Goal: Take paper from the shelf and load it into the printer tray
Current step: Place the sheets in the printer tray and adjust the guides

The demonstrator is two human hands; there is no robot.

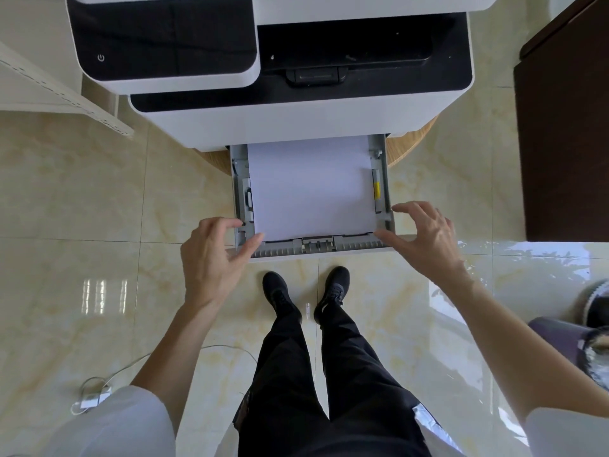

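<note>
Flanking the pulled-out tray [385, 206] with left hand [211, 258] and right hand [428, 235] spread and empty, paper [311, 189] lying flat between them; risking pinched fingertips or a skewed, jamming stack if shoved shut unevenly.

A glossy cream marble-tiled floor [99, 199] carries a white cable and adapter [94, 399] at lower left, a dark brown cabinet [566, 143] stands at right, and black shoes [281, 296] and black trousers [329, 390] fill the middle
</note>
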